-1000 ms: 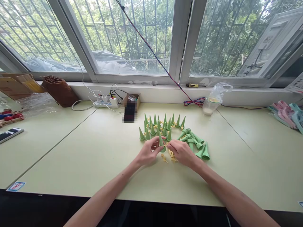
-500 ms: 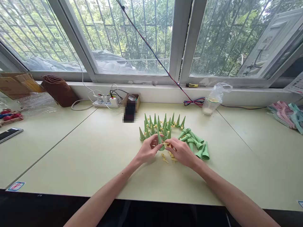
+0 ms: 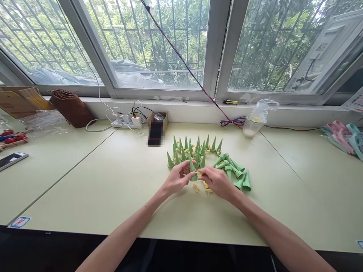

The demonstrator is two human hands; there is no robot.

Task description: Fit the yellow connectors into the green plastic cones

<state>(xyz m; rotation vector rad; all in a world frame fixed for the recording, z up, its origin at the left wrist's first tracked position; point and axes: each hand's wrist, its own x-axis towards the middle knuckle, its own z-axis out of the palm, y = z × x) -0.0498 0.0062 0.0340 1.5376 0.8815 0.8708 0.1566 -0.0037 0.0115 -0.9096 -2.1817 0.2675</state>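
Between the thumb and fingers of my left hand [image 3: 176,178] a green plastic cone [image 3: 191,166] is held, its tip upward. My right hand [image 3: 216,180] pinches a small yellow plastic piece [image 3: 198,173] against the cone's lower side; my fingers partly cover it. Just below the hands, several loose yellow pieces [image 3: 196,188] lie on the table. Behind them stand several upright green cones [image 3: 197,151] with yellow pieces at their bases. A pile of green cones [image 3: 233,166] lies on its side to the right of my right hand.
The pale table [image 3: 93,189] runs up to a window sill. At the back are a power strip [image 3: 124,123], a small cardboard box [image 3: 163,120] and a plastic cup [image 3: 252,126] with a bag. A brown pouch [image 3: 70,109] and a phone [image 3: 11,161] are at left, pink and teal items [image 3: 343,136] at right.
Both hands stay almost in place, still holding the cone and the yellow piece together. My right fingers have shifted slightly around the piece.
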